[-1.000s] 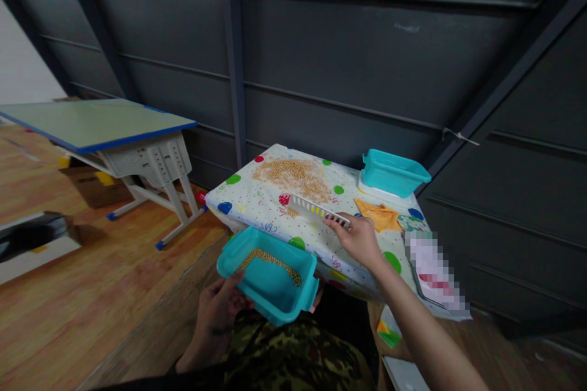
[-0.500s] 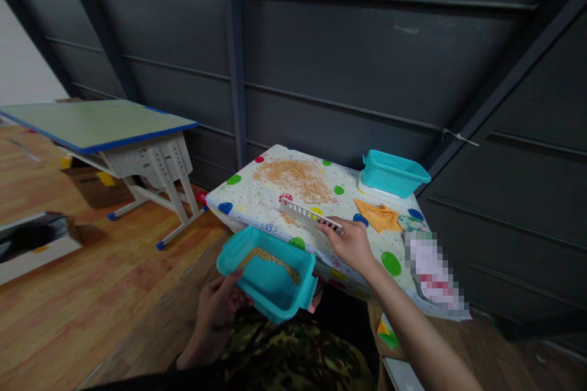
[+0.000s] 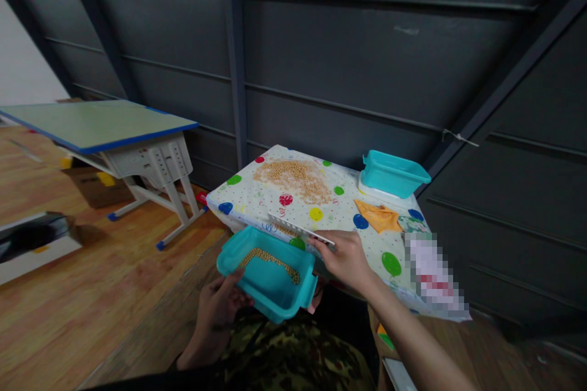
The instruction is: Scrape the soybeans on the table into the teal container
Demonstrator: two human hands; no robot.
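Note:
My left hand (image 3: 224, 296) grips the near left side of a turquoise plastic bin (image 3: 263, 300), its thumb over the rim. The bin is held against the table's front edge, and soybeans (image 3: 263, 255) lie in a curved band on its floor. My right hand (image 3: 343, 256) is closed on one end of a thin white slotted strip (image 3: 298, 229). The strip stands on edge near the table's front, with a few beans (image 3: 285, 230) beside it, close to the bin. Farther back, a broad patch of soybeans (image 3: 296, 177) is spread on the balloon-print tablecloth (image 3: 247, 195).
A second turquoise bin (image 3: 395, 174) stands at the table's back right. An orange cloth (image 3: 378, 217) lies before it, near a blurred-out packet (image 3: 433, 275). To the left are a green-topped desk (image 3: 101, 122) and boxes on the floor. A dark panelled wall (image 3: 321, 67) rises behind.
My right hand has drawn the slotted strip toward me and slightly left, bringing the few beans closer to the bin. My left hand and the bin have stayed in place.

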